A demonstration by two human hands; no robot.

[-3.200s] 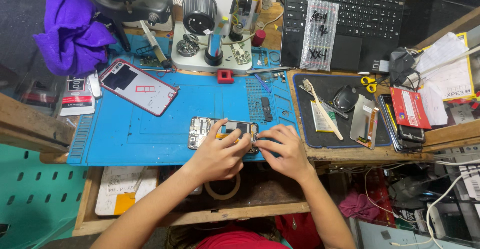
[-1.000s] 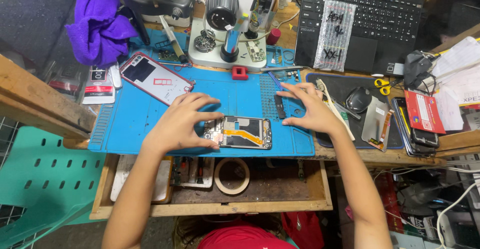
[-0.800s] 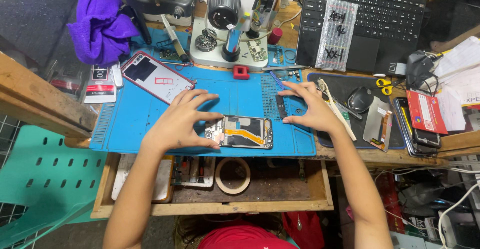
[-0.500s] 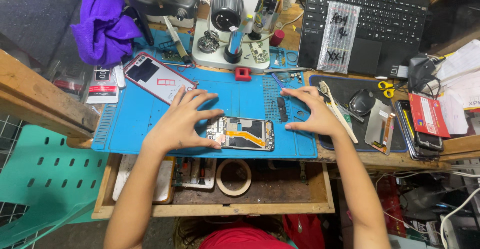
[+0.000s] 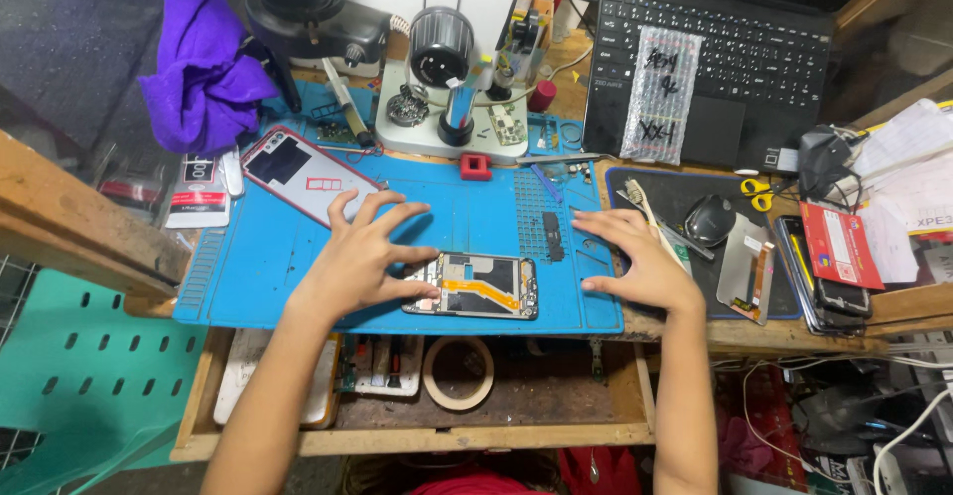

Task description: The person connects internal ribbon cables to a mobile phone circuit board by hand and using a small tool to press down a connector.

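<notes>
A: What's nearest, lower centre?
B: An opened smartphone (image 5: 475, 285) on the blue mat (image 5: 258, 267); left hand (image 5: 359, 256) fingers spread, pinning its edge.
A: The right hand (image 5: 635, 257)?
B: Flat, released, right of it. A slip could scrape exposed circuitry.

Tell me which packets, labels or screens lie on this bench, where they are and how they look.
Bubble-wrap bag: on the laptop keyboard, long, clear, with black handwriting.
Red packet: right edge, flat rectangle, small white print.
White papers: far right, printed sheets.
Labelled packet: left of the blue mat, red, black and white.
Laptop: top right, screen out of view.
</notes>
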